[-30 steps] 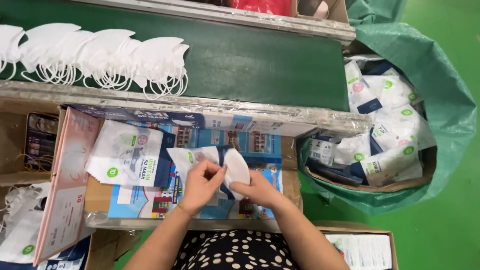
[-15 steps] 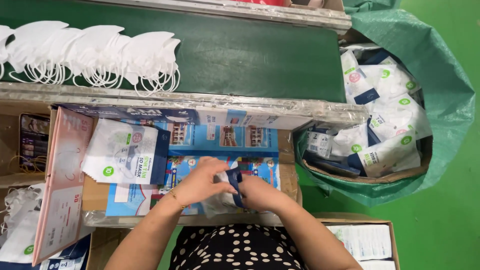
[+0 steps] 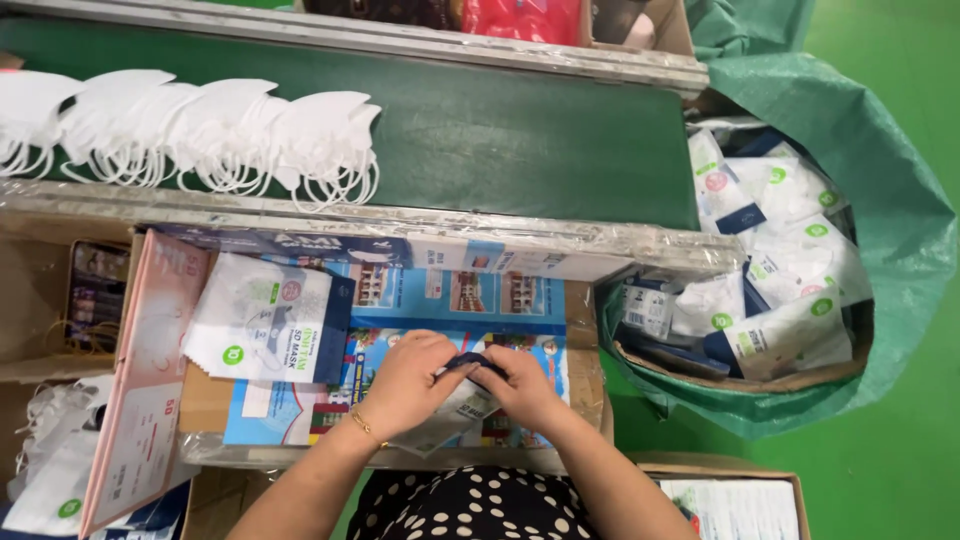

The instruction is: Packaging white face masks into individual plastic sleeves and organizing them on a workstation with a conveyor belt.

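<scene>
At ten o'clock, white masks (image 3: 215, 135) lie on the green belt (image 3: 520, 140). A pouch stack (image 3: 265, 320) sits left of centre. At six o'clock the left hand (image 3: 405, 385) and right hand (image 3: 520, 385) both pinch one mask pouch (image 3: 455, 405) over the table (image 3: 205, 400). At three o'clock, a green sack (image 3: 900, 220) holds filled pouches.
</scene>
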